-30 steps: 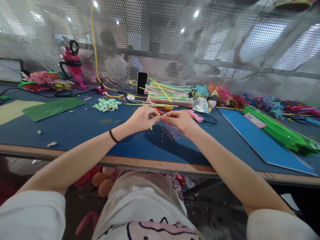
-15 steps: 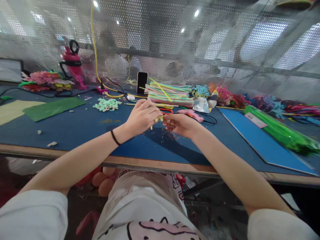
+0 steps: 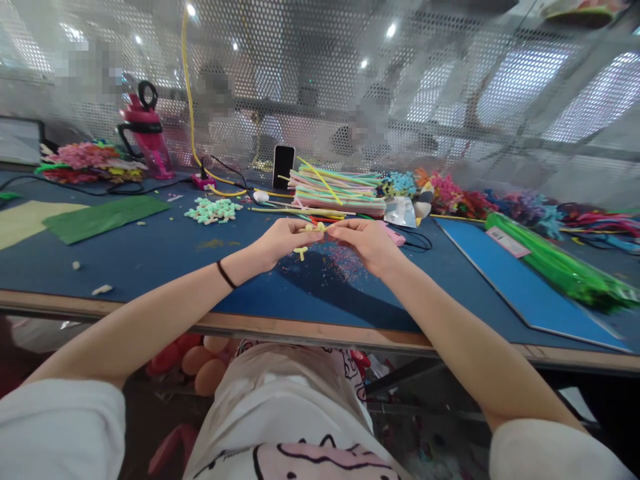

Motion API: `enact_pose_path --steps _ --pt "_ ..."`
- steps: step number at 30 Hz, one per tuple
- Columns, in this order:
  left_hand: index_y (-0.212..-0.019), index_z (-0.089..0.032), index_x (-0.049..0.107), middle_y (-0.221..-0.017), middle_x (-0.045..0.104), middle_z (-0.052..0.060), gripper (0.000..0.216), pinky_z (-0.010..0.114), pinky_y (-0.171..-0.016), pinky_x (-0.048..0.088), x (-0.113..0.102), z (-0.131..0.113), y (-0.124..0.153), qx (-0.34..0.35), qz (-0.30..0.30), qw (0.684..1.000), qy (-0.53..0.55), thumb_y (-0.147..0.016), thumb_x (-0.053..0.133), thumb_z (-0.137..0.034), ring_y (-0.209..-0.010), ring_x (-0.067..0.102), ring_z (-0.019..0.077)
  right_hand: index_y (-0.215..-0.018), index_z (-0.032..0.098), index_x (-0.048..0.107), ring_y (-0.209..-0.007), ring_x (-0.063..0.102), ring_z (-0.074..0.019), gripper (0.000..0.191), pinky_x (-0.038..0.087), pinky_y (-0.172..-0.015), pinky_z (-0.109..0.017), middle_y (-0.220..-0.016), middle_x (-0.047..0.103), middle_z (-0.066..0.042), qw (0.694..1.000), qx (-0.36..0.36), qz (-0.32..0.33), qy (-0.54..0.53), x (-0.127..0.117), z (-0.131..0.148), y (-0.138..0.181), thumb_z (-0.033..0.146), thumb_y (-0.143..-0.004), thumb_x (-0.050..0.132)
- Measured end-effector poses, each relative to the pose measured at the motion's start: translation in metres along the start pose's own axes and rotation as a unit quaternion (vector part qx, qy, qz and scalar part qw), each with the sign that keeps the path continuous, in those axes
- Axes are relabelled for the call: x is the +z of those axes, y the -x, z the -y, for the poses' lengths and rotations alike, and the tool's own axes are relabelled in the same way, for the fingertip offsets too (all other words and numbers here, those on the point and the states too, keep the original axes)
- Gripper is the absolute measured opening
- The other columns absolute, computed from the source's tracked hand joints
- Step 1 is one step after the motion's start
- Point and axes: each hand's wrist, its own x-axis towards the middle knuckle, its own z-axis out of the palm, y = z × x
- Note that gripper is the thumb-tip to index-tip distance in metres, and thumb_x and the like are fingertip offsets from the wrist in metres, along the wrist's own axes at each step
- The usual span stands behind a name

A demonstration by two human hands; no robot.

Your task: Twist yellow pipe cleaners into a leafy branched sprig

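Observation:
My left hand (image 3: 285, 241) pinches a small, pale yellow pipe cleaner (image 3: 301, 252) bent into little loops. One forked end hangs below the fingers; more rounded bits show above the thumb. Fingertips of my right hand (image 3: 364, 241) are closed on the same piece from the other side, and the two hands almost meet. Parts of the piece are hidden by the fingers. Just beyond lie scissors with red-orange handles (image 3: 325, 219), partly covered, and a pink glue gun (image 3: 394, 235) behind my right hand. A bundle of pastel pipe cleaners (image 3: 337, 187) is stacked farther back.
Pale green twisted pieces (image 3: 213, 210) lie in a pile on the blue table (image 3: 250, 300). Green sheets (image 3: 107, 217) are at left, beyond them a pink bottle (image 3: 147, 140). A phone (image 3: 284, 167) stands upright. At right are a blue board (image 3: 520, 280) and bagged green pipe cleaners (image 3: 560, 260).
My left hand has lowered and turned, so its thumb and the yellow piece show more. My right hand has risen slightly, its fingers now pinched on the piece.

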Motion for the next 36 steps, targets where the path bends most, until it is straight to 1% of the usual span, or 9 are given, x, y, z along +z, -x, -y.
enact_pose_path --steps 4,10,15,19,23,27,30,33,36 --pt "-0.126 -0.02 0.061 -0.128 0.063 0.011 0.049 0.038 -0.092 0.044 -0.01 0.0 0.0 0.247 -0.064 0.931 -0.26 -0.078 0.071 -0.027 -0.107 0.058 0.0225 -0.065 0.018 0.07 -0.065 0.058 -0.0126 0.012 0.042 -0.061 -0.027 -0.066 0.066 -0.001 0.987 0.133 -0.018 -0.088 0.0 0.002 0.0 0.025 -0.063 0.08" --pt "-0.109 -0.029 0.068 -0.117 0.071 0.001 0.02 0.041 -0.1 0.033 -0.023 -0.001 0.004 0.399 -0.063 0.774 -0.487 -0.092 0.059 -0.027 -0.108 0.054 0.0214 -0.062 0.018 0.065 -0.063 0.057 -0.0118 0.016 0.043 -0.058 -0.026 -0.061 0.062 0.001 0.956 0.248 0.038 -0.153 0.003 0.005 0.004 0.021 -0.066 0.08" --pt "-0.091 -0.02 0.071 -0.095 0.074 0.004 0.016 0.039 -0.093 0.039 -0.014 -0.004 0.003 0.323 -0.105 0.849 -0.405 -0.09 0.059 -0.031 -0.095 0.058 0.0214 -0.072 0.019 0.073 -0.067 0.058 -0.0119 0.019 0.043 -0.062 -0.026 -0.071 0.068 -0.001 0.986 0.127 0.063 -0.086 0.002 0.0 0.002 0.032 -0.064 0.083" --pt "-0.077 -0.016 0.071 -0.072 0.068 0.004 0.028 0.031 -0.068 0.043 -0.008 -0.006 -0.001 0.062 -0.04 0.978 -0.193 -0.081 0.064 -0.043 -0.068 0.057 0.0166 -0.078 0.02 0.077 -0.071 0.061 -0.0154 0.022 0.045 -0.069 -0.03 -0.079 0.073 -0.003 0.995 -0.045 0.031 0.079 0.0 -0.001 0.002 0.038 -0.067 0.081" --pt "-0.078 -0.014 0.07 -0.079 0.069 0.007 0.036 0.029 -0.065 0.045 -0.007 -0.003 -0.004 -0.106 0.043 0.993 -0.012 -0.075 0.067 -0.05 -0.069 0.059 0.0157 -0.081 0.02 0.078 -0.068 0.06 -0.0168 0.023 0.044 -0.066 -0.031 -0.077 0.073 -0.004 0.978 -0.095 0.022 0.185 0.0 0.0 0.003 0.04 -0.07 0.077" --pt "-0.112 -0.016 0.065 -0.117 0.066 0.013 0.048 0.036 -0.083 0.047 -0.008 -0.002 -0.001 0.094 -0.024 0.983 -0.157 -0.073 0.073 -0.042 -0.097 0.061 0.0217 -0.074 0.018 0.076 -0.069 0.06 -0.0149 0.02 0.045 -0.068 -0.029 -0.074 0.071 -0.003 0.997 -0.007 -0.023 0.069 -0.001 0.0 0.0 0.035 -0.065 0.08" --pt "-0.122 -0.025 0.063 -0.133 0.061 0.008 0.044 0.047 -0.104 0.033 -0.013 -0.004 0.003 0.27 -0.042 0.884 -0.381 -0.079 0.071 -0.031 -0.119 0.05 0.0272 -0.063 0.018 0.071 -0.065 0.057 -0.0129 0.019 0.041 -0.061 -0.027 -0.066 0.066 -0.002 0.993 0.111 0.003 -0.033 -0.001 0.001 -0.001 0.031 -0.059 0.084" --pt "-0.113 -0.032 0.069 -0.128 0.066 0.002 0.025 0.049 -0.107 0.027 -0.02 -0.003 0.005 0.347 -0.032 0.807 -0.477 -0.089 0.061 -0.028 -0.118 0.05 0.0255 -0.062 0.018 0.069 -0.064 0.055 -0.0125 0.02 0.04 -0.058 -0.026 -0.064 0.064 -0.001 0.981 0.174 0.041 -0.079 0.0 0.001 0.0 0.029 -0.059 0.085" --pt "-0.103 -0.03 0.073 -0.109 0.074 0.002 0.018 0.046 -0.103 0.031 -0.021 -0.003 0.004 0.36 -0.052 0.811 -0.459 -0.091 0.059 -0.031 -0.108 0.054 0.0238 -0.069 0.019 0.074 -0.065 0.056 -0.0127 0.021 0.041 -0.06 -0.028 -0.071 0.068 -0.004 0.992 0.115 0.044 -0.042 0.001 -0.001 0.001 0.035 -0.062 0.084"
